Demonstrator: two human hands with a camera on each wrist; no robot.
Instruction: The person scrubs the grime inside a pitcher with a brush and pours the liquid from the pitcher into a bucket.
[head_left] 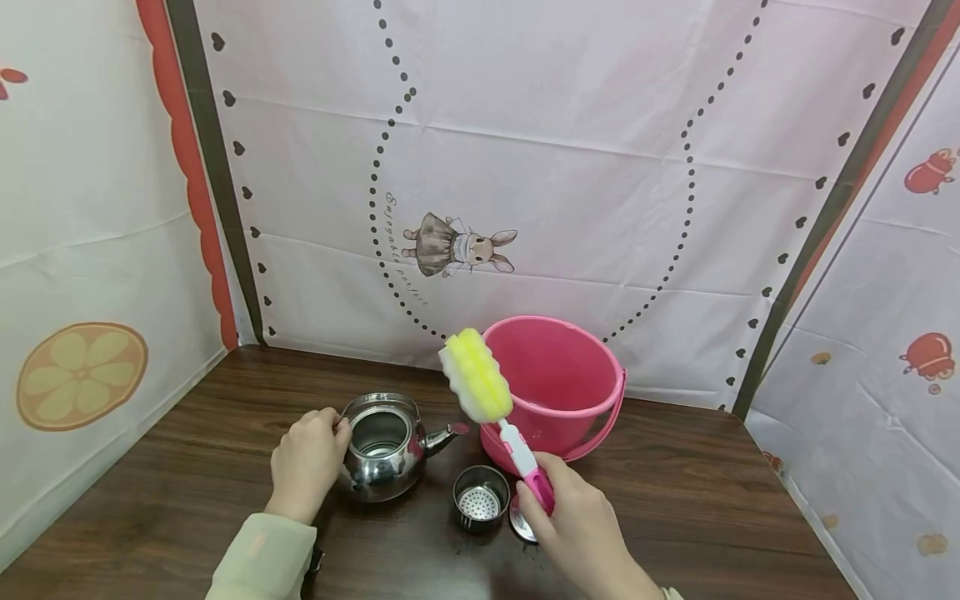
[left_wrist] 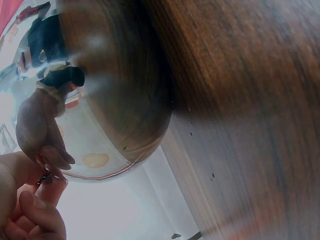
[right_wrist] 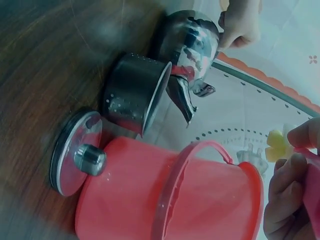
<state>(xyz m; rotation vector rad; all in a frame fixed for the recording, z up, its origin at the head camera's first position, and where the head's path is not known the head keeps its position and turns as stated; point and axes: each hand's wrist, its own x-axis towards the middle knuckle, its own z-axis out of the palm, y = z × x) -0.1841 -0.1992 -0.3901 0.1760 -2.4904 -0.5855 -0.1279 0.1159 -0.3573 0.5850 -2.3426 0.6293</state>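
My left hand [head_left: 306, 462] holds a shiny steel teapot [head_left: 382, 479] at its left side, fingers pinching near the rim. The teapot stands upright and lidless on the table, its spout pointing right. In the left wrist view, the thumb and fingers [left_wrist: 37, 207] meet at the edge of the mirrored teapot body [left_wrist: 120, 95]. My right hand [head_left: 581, 521] grips the pink and white handle of a sponge brush [head_left: 480, 379]. The brush's yellow and white head is raised, overlapping the bucket's left edge in the head view.
A pink bucket [head_left: 551, 429] stands behind the brush near the back wall. In front of it are a perforated metal tea strainer [head_left: 480, 504] and the teapot lid [head_left: 519, 523], knob visible in the right wrist view. Printed cloth surrounds the brown wooden table [head_left: 187, 492].
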